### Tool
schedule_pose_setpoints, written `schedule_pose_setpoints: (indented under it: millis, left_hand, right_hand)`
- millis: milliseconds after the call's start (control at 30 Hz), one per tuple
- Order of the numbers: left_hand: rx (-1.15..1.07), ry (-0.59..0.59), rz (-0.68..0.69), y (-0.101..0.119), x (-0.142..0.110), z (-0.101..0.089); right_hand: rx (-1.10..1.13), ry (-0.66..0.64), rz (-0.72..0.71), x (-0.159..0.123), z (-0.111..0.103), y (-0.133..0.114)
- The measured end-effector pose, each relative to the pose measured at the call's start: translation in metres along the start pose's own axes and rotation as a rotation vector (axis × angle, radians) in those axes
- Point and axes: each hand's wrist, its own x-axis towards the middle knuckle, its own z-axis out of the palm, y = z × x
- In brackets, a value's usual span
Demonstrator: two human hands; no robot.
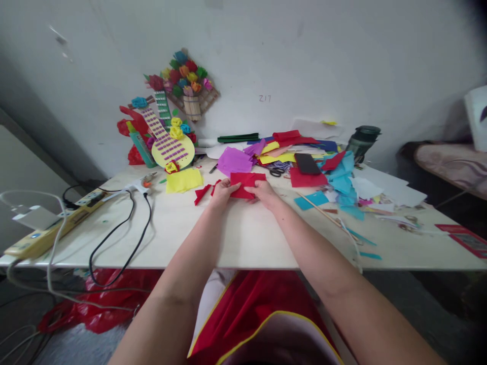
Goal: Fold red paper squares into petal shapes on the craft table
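Note:
A square of red crepe paper [248, 181] is held between my two hands, low over the middle of the table. My left hand [223, 191] pinches its left edge, thumb on top. On the right side, my right hand [264, 192] grips the same paper with the thumb pressed on its face. Red paper scraps [203, 194] lie just left of my left hand. Behind the hands is a purple paper sheet [235, 161], and black scissors [277, 172] lie behind my right hand. A yellow paper piece [184, 180] rests farther left.
A glue gun [141, 185] and power strip [76, 221] with cables occupy the left. Paper-flower crafts [175, 144] lean on the wall. A phone [307, 163] on red paper, blue scraps [344, 177], a wooden stick [319, 209] and a dark bottle [364, 142] are at right.

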Motion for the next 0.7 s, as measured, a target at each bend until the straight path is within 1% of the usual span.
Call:
schedule_pose_setpoints:
  millis: [233,467,633,700]
  left_hand:
    - [0.065,0.032,-0.001,0.0003,-0.0005,0.0017]
    - [0.117,0.038,-0.003,0.0016,-0.0022,0.0034]
    - [0.148,0.058,0.009,0.0002,-0.0009,0.0019]
    - [0.157,0.085,0.02,-0.0006,0.0007,0.0003]
  right_hand:
    - [0.014,-0.025,-0.001,-0.0016,0.0054,0.0003]
    - [0.029,-0.004,0.001,-0.0021,0.007,-0.0001]
    - [0.039,-0.057,-0.015,-0.004,0.0065,-0.0006]
    - [0.038,-0.078,-0.016,-0.0059,0.0063,-0.002]
